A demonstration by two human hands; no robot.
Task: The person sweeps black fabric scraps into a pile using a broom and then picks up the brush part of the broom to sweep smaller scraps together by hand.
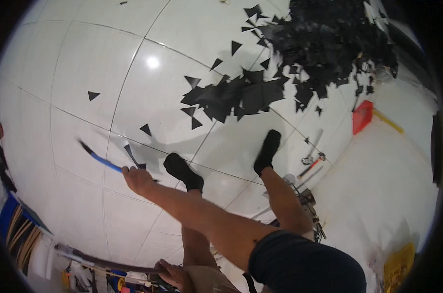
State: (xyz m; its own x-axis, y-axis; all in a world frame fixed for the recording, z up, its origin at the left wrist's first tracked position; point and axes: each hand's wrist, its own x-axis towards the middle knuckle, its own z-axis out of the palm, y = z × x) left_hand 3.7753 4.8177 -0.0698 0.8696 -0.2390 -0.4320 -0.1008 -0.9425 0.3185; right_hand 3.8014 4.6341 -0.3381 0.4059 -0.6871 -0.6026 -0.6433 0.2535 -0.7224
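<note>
My right hand (139, 181) reaches out over the floor, its fingers closed round a blue-handled tool (104, 160). The tool's dark, curved end (84, 145) points away to the left and is smeared by motion, so its kind is unclear. Beside this hand lie thin black scraps (128, 152) on the white tiles. My left hand (173, 274) is low in the view, fingers curled at the end of a long dark strip (111, 263). Black triangular and jagged sheet scraps (231, 97) spread over the floor ahead of my feet.
A large heap of black scraps (324, 39) lies far right. Close by are a red piece (362, 117) with a yellow stick and a red-handled tool (311, 167). My feet in black socks (182, 171) stand on the tiles. Cluttered items (116, 281) lie lower left; a yellow bag (399, 263) lower right.
</note>
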